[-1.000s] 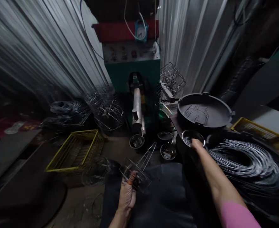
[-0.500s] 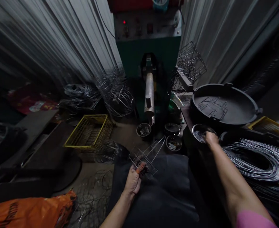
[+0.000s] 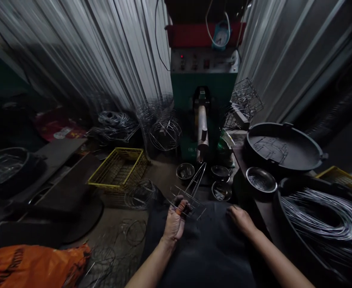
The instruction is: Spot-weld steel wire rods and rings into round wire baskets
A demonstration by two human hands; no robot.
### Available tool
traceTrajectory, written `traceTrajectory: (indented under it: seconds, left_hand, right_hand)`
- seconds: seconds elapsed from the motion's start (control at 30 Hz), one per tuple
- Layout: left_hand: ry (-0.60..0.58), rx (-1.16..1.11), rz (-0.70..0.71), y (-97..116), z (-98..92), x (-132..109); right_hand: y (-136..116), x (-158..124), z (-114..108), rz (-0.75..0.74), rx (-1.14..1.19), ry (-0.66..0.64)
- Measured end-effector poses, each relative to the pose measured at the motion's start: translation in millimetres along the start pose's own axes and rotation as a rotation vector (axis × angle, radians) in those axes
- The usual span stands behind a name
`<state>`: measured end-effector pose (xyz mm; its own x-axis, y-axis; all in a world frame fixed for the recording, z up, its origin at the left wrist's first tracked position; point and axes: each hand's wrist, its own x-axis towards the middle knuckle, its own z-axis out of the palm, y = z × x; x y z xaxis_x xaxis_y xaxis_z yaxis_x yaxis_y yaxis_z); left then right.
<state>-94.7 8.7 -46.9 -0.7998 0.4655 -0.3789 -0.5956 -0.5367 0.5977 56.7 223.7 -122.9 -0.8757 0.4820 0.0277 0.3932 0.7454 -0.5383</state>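
Observation:
My left hand [image 3: 173,225] is closed around a small frame of bent wire [image 3: 195,181], with orange wrapping visible on a finger. Two long wires of the frame meet in a point, just in front of the spot-welding machine's metal arm [image 3: 202,124]. Over the dark apron [image 3: 212,248] is my right hand [image 3: 241,219], its fingers curled together; whatever they may hold is too small and dark to make out. To its upper right a steel bowl [image 3: 261,180] contains fine metal pieces.
Several small bowls, including one with short metal pieces [image 3: 185,171], stand below the machine. At right are a round black pan [image 3: 284,144] and a large wire coil [image 3: 326,212]. A yellow wire basket [image 3: 117,168] and an orange sack [image 3: 35,266] lie left.
My right hand has come out of the steel bowl and moved left over the apron. The left hand still grips the wire frame. The view has tilted up and left.

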Motion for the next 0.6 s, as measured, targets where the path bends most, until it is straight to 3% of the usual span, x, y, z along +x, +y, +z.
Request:
traceTrajectory:
  seconds: [0.1, 0.17, 0.3, 0.4, 0.5, 0.6]
  left_hand:
    - [0.002, 0.005, 0.003, 1, -2.9, -4]
    - [0.003, 0.017, 0.010, 0, -4.7, -6]
    - [-0.027, 0.045, 0.005, -4, -6.6, -9]
    - [-0.028, 0.043, -0.012, -8, -6.8, -9]
    - [-0.020, 0.042, -0.030, -9, -7.7, -7]
    - [-0.028, 0.056, -0.038, -7, -9.0, -4]
  right_hand:
    - [-6, 7, -17, -0.045, -0.151, -0.071]
    - [-22, 18, -29, -0.015, -0.116, -0.036]
    - [-76, 48, -47, 0.026, 0.350, 0.076]
    - [-112, 68, -46, 0.065, 0.671, 0.092]
    - [-129, 78, -39, 0.069, 0.831, 0.045]
    - [-131, 79, -34, 0.077, 0.922, 0.029]
